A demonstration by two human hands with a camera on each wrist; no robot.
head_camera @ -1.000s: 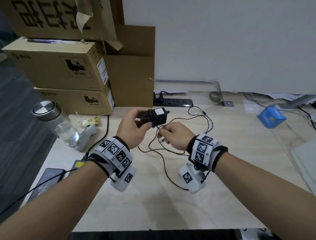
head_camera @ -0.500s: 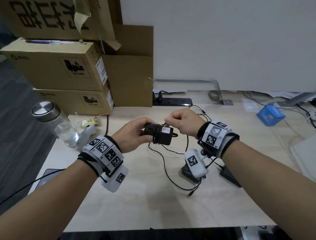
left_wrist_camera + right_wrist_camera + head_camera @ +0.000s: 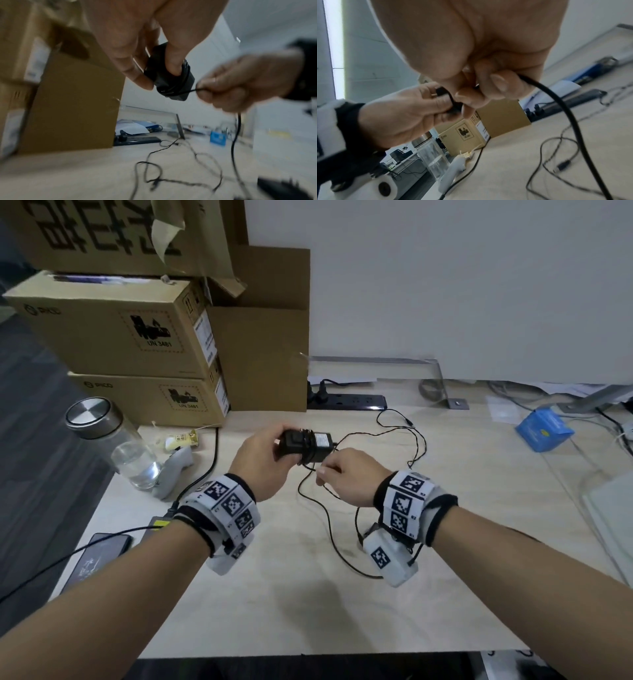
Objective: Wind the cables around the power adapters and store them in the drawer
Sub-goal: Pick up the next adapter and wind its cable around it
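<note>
A black power adapter is held above the desk in my left hand, thumb and fingers curled round its body. A few turns of thin black cable wrap its middle. My right hand pinches the cable just below and right of the adapter. The rest of the cable hangs down and loops loose over the desk, its plug end lying near the back. Part of a second dark adapter lies on the desk under my right wrist. No drawer is in view.
Stacked cardboard boxes stand at the back left, with a glass bottle and a white controller in front. A black power strip lies by the wall, a blue box at right, a phone at the left edge.
My right hand has come down from above the adapter to below and right of it, carrying the cable round. The left hand has raised the adapter slightly.
</note>
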